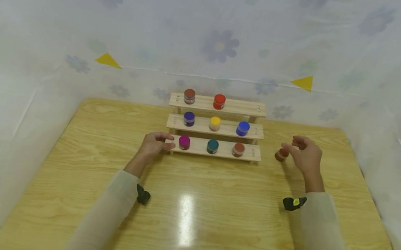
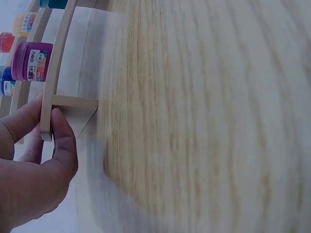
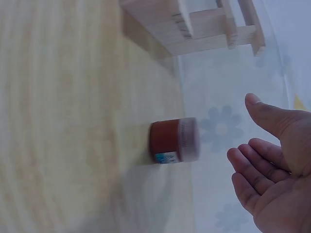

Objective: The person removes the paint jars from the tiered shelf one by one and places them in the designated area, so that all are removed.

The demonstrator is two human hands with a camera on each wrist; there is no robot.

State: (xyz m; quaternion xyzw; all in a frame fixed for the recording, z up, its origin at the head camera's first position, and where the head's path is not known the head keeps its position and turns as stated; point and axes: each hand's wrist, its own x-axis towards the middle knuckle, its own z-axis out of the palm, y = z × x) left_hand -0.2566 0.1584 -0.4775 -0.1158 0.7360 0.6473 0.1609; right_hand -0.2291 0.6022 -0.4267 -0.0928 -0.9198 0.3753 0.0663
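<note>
My left hand (image 1: 154, 144) pinches the left end of the bottom shelf of a three-tier wooden rack (image 2: 62, 58), thumb on one face and fingers on the other. Beside those fingers stands a magenta paint jar (image 2: 33, 61). Over to the right of the rack, a brown paint jar (image 3: 172, 141) stands upright on the table. My right hand (image 1: 304, 156) is just above it with fingers spread and nothing in them; in the right wrist view a gap shows between the fingertips and the jar's lid.
On the rack are several more jars: a brown jar (image 1: 189, 96) and a red jar (image 1: 219, 101) on top; purple, yellow (image 1: 214, 123) and blue (image 1: 242, 128) in the middle; teal (image 1: 212, 146) and brown (image 1: 238, 149) below. Flowered sheeting (image 1: 222, 25) surrounds the wooden table (image 1: 233, 223).
</note>
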